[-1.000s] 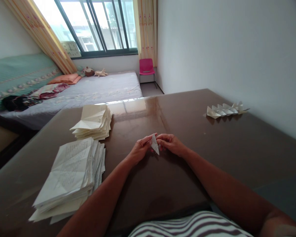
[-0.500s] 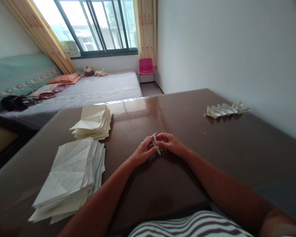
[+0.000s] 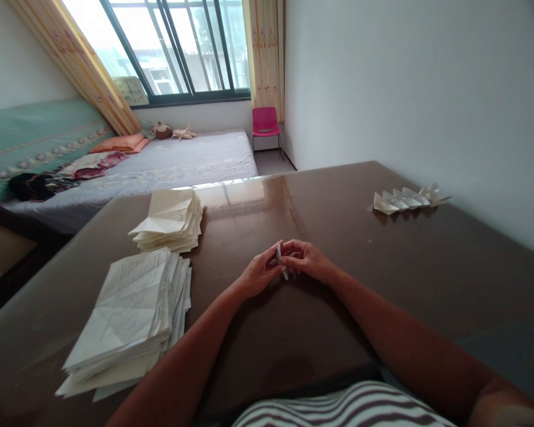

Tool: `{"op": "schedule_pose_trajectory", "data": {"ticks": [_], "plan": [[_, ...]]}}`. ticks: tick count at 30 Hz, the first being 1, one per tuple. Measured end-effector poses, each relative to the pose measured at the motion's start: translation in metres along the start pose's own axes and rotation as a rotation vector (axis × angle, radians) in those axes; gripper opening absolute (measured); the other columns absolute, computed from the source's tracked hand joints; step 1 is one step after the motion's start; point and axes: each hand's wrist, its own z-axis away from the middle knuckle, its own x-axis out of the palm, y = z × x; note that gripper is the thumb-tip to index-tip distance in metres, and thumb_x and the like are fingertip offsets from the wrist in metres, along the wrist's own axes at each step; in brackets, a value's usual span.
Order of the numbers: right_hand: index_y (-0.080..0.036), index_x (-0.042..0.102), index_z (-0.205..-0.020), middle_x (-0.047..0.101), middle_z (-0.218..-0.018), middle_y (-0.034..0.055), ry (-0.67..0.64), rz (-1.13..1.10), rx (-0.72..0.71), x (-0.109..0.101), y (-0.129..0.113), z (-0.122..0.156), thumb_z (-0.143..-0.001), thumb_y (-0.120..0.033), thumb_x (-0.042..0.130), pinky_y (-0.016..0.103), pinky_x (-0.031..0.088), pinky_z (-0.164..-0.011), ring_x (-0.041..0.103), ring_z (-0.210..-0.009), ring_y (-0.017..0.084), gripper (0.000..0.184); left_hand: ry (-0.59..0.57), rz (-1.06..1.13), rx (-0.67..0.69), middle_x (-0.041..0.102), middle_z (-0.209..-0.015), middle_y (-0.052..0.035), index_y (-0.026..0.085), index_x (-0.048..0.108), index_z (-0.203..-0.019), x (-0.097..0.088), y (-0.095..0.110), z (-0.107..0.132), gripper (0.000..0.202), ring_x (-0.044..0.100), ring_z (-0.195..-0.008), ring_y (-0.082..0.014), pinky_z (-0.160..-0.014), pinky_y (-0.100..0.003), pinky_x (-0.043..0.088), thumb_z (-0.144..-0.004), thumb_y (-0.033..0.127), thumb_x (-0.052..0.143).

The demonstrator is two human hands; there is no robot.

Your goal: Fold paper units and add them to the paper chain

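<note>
Between my two hands, just above the brown table [image 3: 258, 231], is a small folded piece of paper [image 3: 279, 251], seen nearly edge-on. My left hand [image 3: 262, 270] pinches it from the left side with thumb and fingers. From the right, my right hand [image 3: 306, 260] grips the same paper, its thumb and fingertips pressed on it. Much of the paper is covered by my fingers. Over to the right, a row of folded paper pieces [image 3: 407, 200] stands on the table near the wall.
At the left lie two stacks of creased paper sheets: a yellowish stack [image 3: 171, 216] farther back and a larger written-on stack [image 3: 124, 302] nearer, close to my left forearm. Past the table are a bed [image 3: 213, 151] and a pink chair [image 3: 266, 123]. The white wall [image 3: 404, 83] runs along the right.
The folded paper has turned slightly between my fingers, and its lower tip shows less. Both hands stay in about the same place. The view has shifted a little.
</note>
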Motion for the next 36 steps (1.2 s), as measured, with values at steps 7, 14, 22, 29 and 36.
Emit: {"op": "schedule_pose_trajectory", "data": {"ticks": [7,14,22,29,36], "plan": [[-0.016,0.059,-0.101,0.066,-0.082,0.0025,0.001,0.011,-0.002,-0.002,0.003,-0.001,-0.075,-0.043,0.069,0.018,0.042,-0.044,0.057,-0.056,0.009,0.039,0.010,0.035,0.062,0.057,-0.129,-0.0145,0.016,0.036,-0.143,0.000,-0.005,-0.002,0.072,0.057,-0.114,-0.0236,-0.103,-0.040,0.041,-0.079,0.032,0.067],[-0.016,0.059,-0.101,0.066,-0.085,0.0030,-0.012,-0.001,-0.007,-0.003,0.003,-0.001,-0.076,-0.044,0.068,0.018,0.042,-0.043,0.058,-0.058,0.009,0.039,-0.006,0.063,0.058,0.056,-0.131,-0.0143,0.016,0.038,-0.142,-0.001,-0.002,-0.001,0.068,0.055,-0.118,-0.0256,-0.104,-0.041,0.041,-0.081,0.032,0.066],[-0.016,0.057,-0.102,0.063,-0.084,0.0014,0.011,-0.010,-0.041,0.000,0.001,-0.002,-0.076,-0.041,0.068,0.018,0.041,-0.045,0.055,-0.057,0.008,0.037,0.011,0.060,0.096,0.056,-0.131,-0.0139,0.018,0.040,-0.141,0.003,0.003,-0.001,0.066,0.056,-0.117,-0.0242,-0.105,-0.041,0.039,-0.082,0.030,0.065],[-0.017,0.058,-0.099,0.063,-0.083,0.0013,-0.034,-0.059,0.000,-0.005,0.000,0.000,-0.075,-0.042,0.069,0.018,0.041,-0.047,0.056,-0.059,0.009,0.036,-0.026,0.133,0.055,0.053,-0.135,-0.0140,0.018,0.041,-0.140,0.001,0.010,0.001,0.067,0.052,-0.122,-0.0259,-0.104,-0.039,0.040,-0.080,0.032,0.067],[-0.017,0.055,-0.102,0.062,-0.088,0.0017,0.052,0.064,-0.045,0.000,0.001,0.000,-0.078,-0.033,0.062,0.021,0.043,-0.054,0.056,-0.063,0.010,0.030,0.047,-0.046,0.117,0.054,-0.135,-0.0132,0.017,0.039,-0.141,0.006,0.001,-0.001,0.060,0.054,-0.119,-0.0252,-0.104,-0.041,0.041,-0.085,0.022,0.057]]}}
